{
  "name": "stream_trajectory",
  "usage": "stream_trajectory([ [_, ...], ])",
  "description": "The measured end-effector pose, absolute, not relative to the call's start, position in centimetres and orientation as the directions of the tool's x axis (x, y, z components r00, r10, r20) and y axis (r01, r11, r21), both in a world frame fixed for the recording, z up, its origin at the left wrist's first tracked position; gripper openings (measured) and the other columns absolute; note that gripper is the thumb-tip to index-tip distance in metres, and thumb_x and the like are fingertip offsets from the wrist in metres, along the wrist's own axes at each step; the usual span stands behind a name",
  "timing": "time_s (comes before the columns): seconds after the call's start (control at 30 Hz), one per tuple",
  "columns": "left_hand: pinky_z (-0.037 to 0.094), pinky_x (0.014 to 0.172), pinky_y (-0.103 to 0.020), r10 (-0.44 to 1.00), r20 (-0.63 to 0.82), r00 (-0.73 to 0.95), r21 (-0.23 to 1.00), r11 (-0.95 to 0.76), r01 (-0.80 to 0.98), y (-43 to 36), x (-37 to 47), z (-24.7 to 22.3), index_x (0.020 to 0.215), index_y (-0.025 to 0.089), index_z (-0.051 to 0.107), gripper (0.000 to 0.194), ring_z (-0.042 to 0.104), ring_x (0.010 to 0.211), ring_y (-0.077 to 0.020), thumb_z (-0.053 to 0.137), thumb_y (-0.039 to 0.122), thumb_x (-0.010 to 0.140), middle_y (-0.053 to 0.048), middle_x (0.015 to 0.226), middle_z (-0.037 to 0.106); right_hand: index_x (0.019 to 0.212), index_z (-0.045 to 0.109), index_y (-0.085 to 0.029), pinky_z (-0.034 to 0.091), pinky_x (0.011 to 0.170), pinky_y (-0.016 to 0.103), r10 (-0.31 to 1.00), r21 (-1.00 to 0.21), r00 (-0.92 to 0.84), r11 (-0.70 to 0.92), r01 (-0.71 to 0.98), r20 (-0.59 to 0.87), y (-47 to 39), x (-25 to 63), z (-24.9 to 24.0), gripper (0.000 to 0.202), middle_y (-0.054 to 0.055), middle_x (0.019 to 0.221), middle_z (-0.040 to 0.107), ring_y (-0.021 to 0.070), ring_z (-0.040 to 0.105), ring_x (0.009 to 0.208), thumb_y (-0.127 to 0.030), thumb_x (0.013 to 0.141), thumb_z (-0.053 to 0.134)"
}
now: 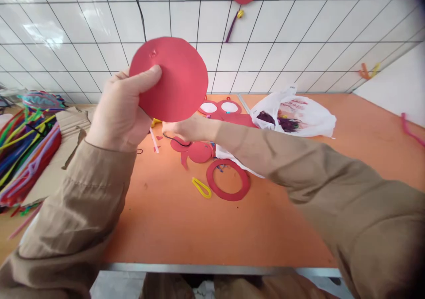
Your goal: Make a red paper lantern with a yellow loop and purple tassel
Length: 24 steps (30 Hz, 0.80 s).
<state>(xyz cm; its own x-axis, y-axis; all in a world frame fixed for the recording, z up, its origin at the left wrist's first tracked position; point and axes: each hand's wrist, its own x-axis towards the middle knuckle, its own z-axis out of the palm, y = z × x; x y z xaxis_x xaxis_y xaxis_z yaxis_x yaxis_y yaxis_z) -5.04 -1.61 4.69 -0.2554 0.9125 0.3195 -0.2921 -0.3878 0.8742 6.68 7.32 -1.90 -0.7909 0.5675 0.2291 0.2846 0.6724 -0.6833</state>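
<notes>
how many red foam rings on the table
3: one open red ring near the table's middle, two white-centred rings at the back by the wall. More may hide behind the red disc.

I see a flat red foam disc (172, 79), round with a small mark near its top edge, held upright above the orange table.
</notes>
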Motion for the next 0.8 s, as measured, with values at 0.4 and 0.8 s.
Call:
stream_trajectory([
  [0.4,0.049,0.07,-0.032,0.996,0.051,-0.074,0.96,-0.069,-0.272,-0.6,0.0,-1.7,0.073,0.014,0.072,0.014,0.065,0.074,-0.0213,0.078,0.025,0.066,-0.004,0.068,0.07,0.086,0.063,-0.016,0.034,0.059,0.031,-0.254,0.308,-0.962,0.927,-0.213,0.1,-0.3,15.6,-7.4,0.029,0.005,0.089,0.064,0.017,0.055,0.081,-0.001,0.093,0.04],
  [0.8,0.05,0.065,-0.028,0.989,-0.082,-0.12,0.953,0.042,-0.301,-1.1,-0.4,-4.6,0.075,0.012,0.075,0.025,0.067,0.066,-0.0187,0.083,0.027,0.057,-0.007,0.071,0.074,0.074,0.062,-0.016,0.042,0.062,0.026,-0.118,-0.184,-0.883,0.957,-0.223,0.454,-0.8,16.9,-7.1,0.028,0.003,0.079,0.063,0.0118,0.053,0.071,-0.002,0.09,0.044],
])
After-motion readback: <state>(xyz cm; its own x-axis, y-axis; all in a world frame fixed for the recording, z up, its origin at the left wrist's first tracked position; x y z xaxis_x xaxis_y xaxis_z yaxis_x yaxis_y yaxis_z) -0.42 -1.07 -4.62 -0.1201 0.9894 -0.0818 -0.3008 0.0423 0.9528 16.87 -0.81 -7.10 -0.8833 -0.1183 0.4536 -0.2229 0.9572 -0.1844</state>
